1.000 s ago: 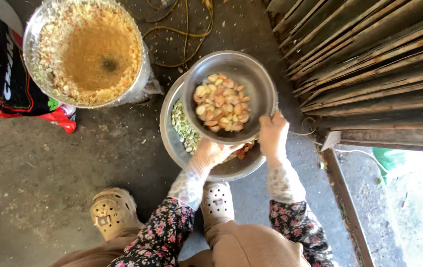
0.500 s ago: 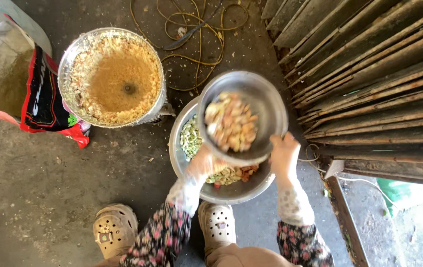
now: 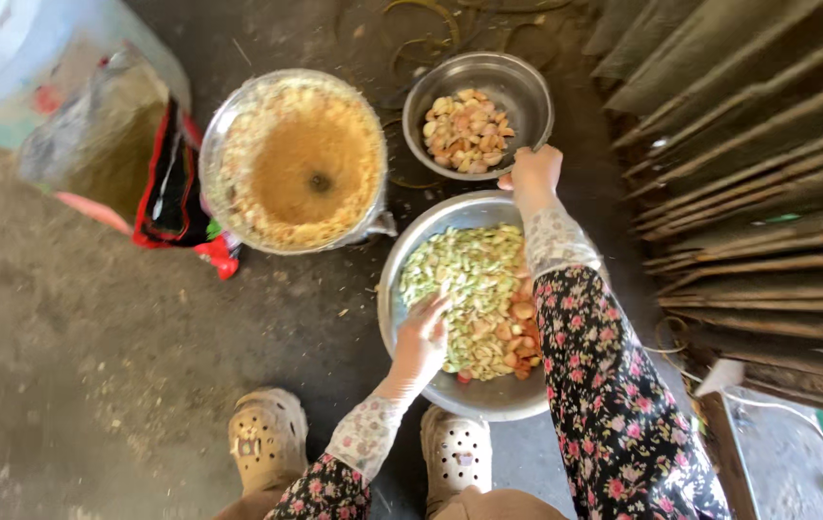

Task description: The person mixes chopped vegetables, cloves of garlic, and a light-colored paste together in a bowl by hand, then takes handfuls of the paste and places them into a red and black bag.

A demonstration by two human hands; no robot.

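Beside the big pan (image 3: 402, 289), right hand (image 3: 531, 176) clamps the small bowl (image 3: 527, 91) rim to steady it; left hand (image 3: 421, 339) rests open-fingered on chopped pieces (image 3: 469, 279).

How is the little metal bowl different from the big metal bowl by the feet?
The small bowl is smaller than the large bowl and sits farther from the feet. The small bowl holds pale pinkish pieces heaped in its middle, while the large bowl is spread with mostly greenish-yellow pieces and some reddish ones at one side. The right hand grips the small bowl's rim; the left hand rests in the large bowl. Both are round, shiny metal, on the ground.
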